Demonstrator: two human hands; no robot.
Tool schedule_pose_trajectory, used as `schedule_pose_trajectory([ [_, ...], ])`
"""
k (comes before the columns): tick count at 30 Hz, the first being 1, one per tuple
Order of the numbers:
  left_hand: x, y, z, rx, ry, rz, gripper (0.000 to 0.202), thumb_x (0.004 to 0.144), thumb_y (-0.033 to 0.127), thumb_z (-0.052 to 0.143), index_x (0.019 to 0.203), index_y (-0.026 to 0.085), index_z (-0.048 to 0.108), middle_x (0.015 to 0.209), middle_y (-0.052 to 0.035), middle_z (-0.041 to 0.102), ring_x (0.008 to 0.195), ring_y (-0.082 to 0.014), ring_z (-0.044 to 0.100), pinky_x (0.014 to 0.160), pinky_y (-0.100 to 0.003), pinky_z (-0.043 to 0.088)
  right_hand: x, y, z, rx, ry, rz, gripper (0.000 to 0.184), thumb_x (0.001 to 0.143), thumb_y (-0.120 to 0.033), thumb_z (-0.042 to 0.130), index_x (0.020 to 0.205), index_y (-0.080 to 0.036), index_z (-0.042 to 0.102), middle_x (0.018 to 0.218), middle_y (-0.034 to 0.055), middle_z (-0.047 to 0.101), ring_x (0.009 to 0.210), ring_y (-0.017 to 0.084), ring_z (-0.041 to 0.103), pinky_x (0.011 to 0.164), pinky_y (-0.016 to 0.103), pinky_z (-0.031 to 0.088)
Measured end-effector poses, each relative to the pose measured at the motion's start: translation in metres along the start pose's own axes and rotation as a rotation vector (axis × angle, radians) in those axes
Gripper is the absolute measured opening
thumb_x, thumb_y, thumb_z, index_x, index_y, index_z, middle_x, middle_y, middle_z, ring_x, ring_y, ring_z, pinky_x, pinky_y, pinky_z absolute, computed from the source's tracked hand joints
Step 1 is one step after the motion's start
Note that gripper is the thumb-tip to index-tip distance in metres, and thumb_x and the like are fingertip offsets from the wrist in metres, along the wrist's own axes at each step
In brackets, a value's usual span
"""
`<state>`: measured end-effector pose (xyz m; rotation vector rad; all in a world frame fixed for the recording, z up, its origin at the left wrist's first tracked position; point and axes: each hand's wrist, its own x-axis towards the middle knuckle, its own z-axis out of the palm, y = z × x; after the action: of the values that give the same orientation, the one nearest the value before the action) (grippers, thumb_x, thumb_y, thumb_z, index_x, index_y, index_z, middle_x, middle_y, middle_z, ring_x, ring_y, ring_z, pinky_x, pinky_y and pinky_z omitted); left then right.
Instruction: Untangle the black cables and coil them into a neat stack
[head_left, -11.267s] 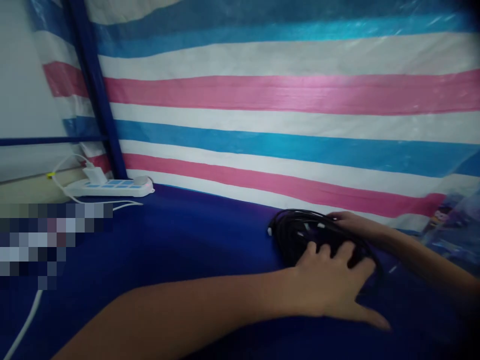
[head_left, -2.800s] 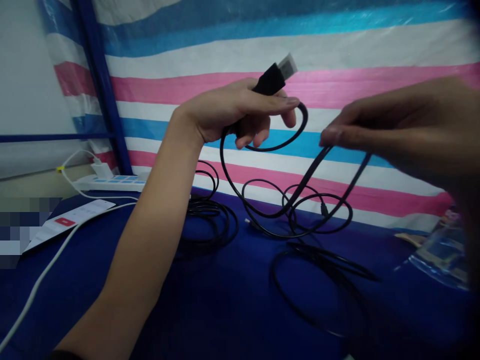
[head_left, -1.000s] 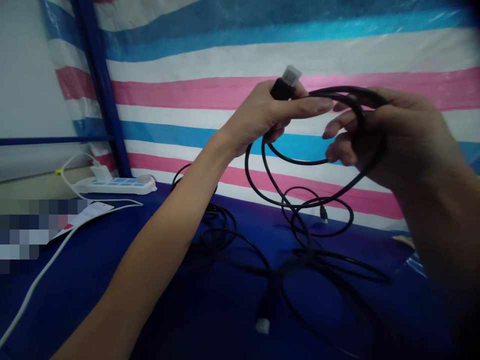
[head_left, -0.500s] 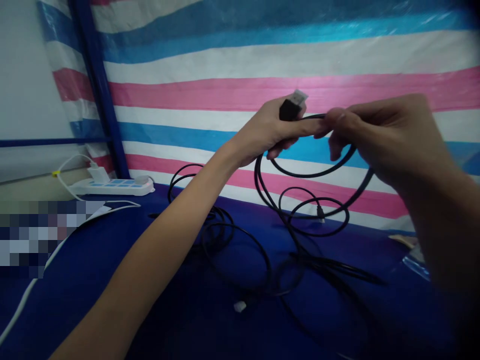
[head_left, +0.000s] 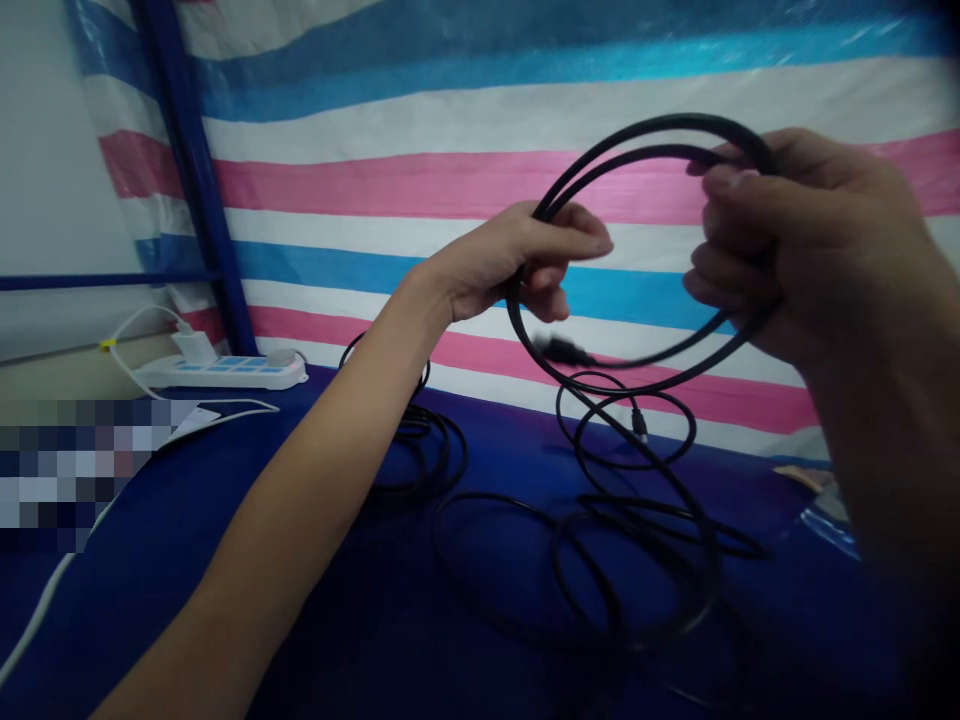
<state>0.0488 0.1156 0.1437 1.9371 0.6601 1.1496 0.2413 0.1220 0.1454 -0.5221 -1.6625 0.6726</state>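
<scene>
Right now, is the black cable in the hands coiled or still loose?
Partly coiled. Left hand and right hand hold two loops of the black cable; the rest trails loose onto the blue cloth.

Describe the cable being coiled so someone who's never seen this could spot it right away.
Look in front of the striped tarp, above the blue table. A black cable is held up in a round double loop between the left hand and the right hand. The other black cables lie loose on the table; only this one is in the air.
</scene>
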Motion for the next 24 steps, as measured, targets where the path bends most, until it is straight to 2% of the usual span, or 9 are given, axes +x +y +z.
schedule_pose_trajectory([
  [3, -0.003, 0.004, 0.002, 0.105, -0.025, -0.092, 0.006, 0.078, 0.015, 0.06, 0.077, 0.013, 0.054, 0.046, 0.0078, 0.035, 0.042, -0.0013, 0.033, 0.05, -0.018, 0.034, -0.001, 0.002, -0.003, -0.195, -0.088, 0.036, 0.024, 0.064, -0.018, 0.072, 0.086, -0.019, 0.062, 0.054, -0.0046, 0.038, 0.037, 0.003, 0.029, 0.034, 0.021, 0.017],
  [7, 0.004, 0.002, 0.001, 0.048, -0.017, 0.058, 0.017, 0.078, 0.018, 0.06, 0.068, 0.014, 0.048, 0.049, 0.0087, 0.025, 0.042, 0.0005, 0.019, 0.045, -0.018, 0.015, -0.002, 0.005, 0.001, -0.413, -0.208, 0.027, 0.024, 0.068, -0.026, 0.07, 0.091, -0.018, 0.066, 0.049, -0.0035, 0.042, 0.039, 0.005, 0.039, 0.034, 0.018, 0.024],
  [10, 0.009, -0.001, -0.003, -0.096, 0.112, 0.153, 0.028, 0.075, 0.016, 0.061, 0.06, 0.018, 0.037, 0.047, 0.0089, 0.02, 0.041, -0.002, 0.011, 0.042, -0.022, 0.006, -0.001, 0.005, 0.004, -0.326, -0.19, 0.012, 0.018, 0.071, -0.02, 0.064, 0.089, -0.016, 0.066, 0.049, -0.0026, 0.046, 0.041, 0.007, 0.044, 0.037, 0.019, 0.031],
  [13, 0.01, -0.002, -0.007, -0.248, 0.203, 0.215, 0.034, 0.078, 0.014, 0.058, 0.058, 0.02, 0.031, 0.046, 0.0092, 0.014, 0.04, -0.003, 0.007, 0.04, -0.023, 0.006, 0.002, 0.006, 0.0, -0.093, -0.155, 0.126, 0.009, 0.077, -0.023, 0.059, 0.082, -0.017, 0.062, 0.043, -0.0063, 0.03, 0.037, 0.005, 0.03, 0.038, 0.021, 0.026],
  [15, 0.009, -0.003, -0.008, -0.264, 0.161, 0.197, 0.028, 0.083, 0.017, 0.054, 0.061, 0.019, 0.036, 0.047, 0.0089, 0.012, 0.038, -0.0024, 0.01, 0.04, -0.021, 0.008, 0.003, 0.006, -0.004, 0.023, -0.12, 0.193, 0.014, 0.081, -0.033, 0.057, 0.078, -0.019, 0.058, 0.043, -0.0076, 0.016, 0.037, 0.005, 0.016, 0.038, 0.023, 0.017],
  [18, 0.007, -0.002, -0.003, -0.179, 0.008, 0.089, 0.021, 0.086, 0.028, 0.051, 0.069, 0.016, 0.048, 0.049, 0.0083, 0.012, 0.037, -0.0015, 0.013, 0.041, -0.02, 0.009, 0.004, 0.003, -0.007, 0.087, -0.045, 0.2, 0.03, 0.085, -0.048, 0.05, 0.071, -0.022, 0.053, 0.044, -0.0061, 0.012, 0.039, 0.008, 0.01, 0.039, 0.026, 0.011],
  [20, 0.007, -0.001, 0.0, -0.166, -0.018, 0.075, 0.031, 0.087, 0.033, 0.049, 0.061, 0.017, 0.041, 0.048, 0.0082, 0.013, 0.038, -0.0012, 0.011, 0.04, -0.02, 0.009, 0.005, 0.001, -0.007, 0.102, -0.02, 0.181, 0.043, 0.086, -0.058, 0.039, 0.067, -0.022, 0.051, 0.043, -0.0054, 0.012, 0.039, 0.009, 0.008, 0.039, 0.027, 0.009],
  [22, 0.008, 0.0, 0.001, -0.213, 0.034, 0.119, 0.043, 0.088, 0.035, 0.049, 0.055, 0.02, 0.026, 0.046, 0.0083, 0.011, 0.038, -0.0018, 0.008, 0.039, -0.021, 0.009, 0.007, 0.001, -0.006, 0.116, -0.021, 0.178, 0.05, 0.087, -0.062, 0.031, 0.065, -0.021, 0.049, 0.042, -0.0052, 0.013, 0.037, 0.008, 0.009, 0.037, 0.026, 0.012],
  [24, 0.008, 0.002, -0.002, -0.248, 0.099, 0.158, 0.048, 0.087, 0.036, 0.05, 0.054, 0.022, 0.018, 0.045, 0.0083, 0.011, 0.038, -0.0025, 0.007, 0.037, -0.022, 0.008, 0.01, 0.006, -0.007, 0.06, -0.041, 0.168, 0.053, 0.088, -0.062, 0.027, 0.066, -0.02, 0.052, 0.043, -0.0033, 0.026, 0.038, 0.009, 0.026, 0.039, 0.025, 0.026],
])
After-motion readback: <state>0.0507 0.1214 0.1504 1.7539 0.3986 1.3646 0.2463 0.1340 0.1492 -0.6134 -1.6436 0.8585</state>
